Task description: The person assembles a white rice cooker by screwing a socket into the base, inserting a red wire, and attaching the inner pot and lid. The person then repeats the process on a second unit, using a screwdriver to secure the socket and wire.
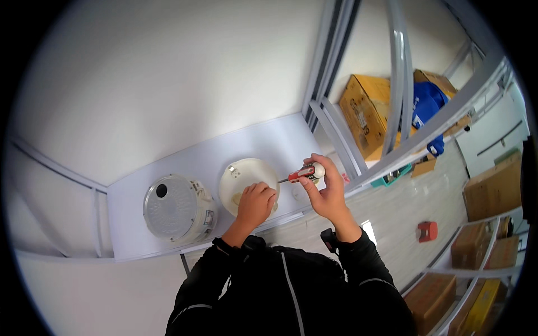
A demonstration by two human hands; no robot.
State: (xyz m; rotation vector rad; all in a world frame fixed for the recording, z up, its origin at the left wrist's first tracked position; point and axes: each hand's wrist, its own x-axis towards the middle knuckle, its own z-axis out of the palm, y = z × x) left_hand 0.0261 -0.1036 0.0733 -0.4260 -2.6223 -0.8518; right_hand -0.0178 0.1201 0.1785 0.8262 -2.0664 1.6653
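Here on the head view, the right hand [326, 193] has the screwdriver [305, 172], fingers and thumb wrapped around that red-and-white handle, shaft pointing left towards the white disc [259, 168]. The tip is right by the disc's right edge; whether it touches, I can't tell!

Over to the left hand [257, 203]: it's down on the near part of the disc, fingers bent and bunched together, back of the hand facing up. Is there something small pinched under there? The fingers hide it, so I can't tell.

The disc lies on the pale table [291, 140], a metal latch [233, 171] at its upper left, and just to its left stands the drum [174, 210], a round black spot on its top. Out right, beyond the frame bars, there's a yellow box [364, 117] with a blue bag [428, 103] beside it, and down on the floor, a red stool [427, 232].
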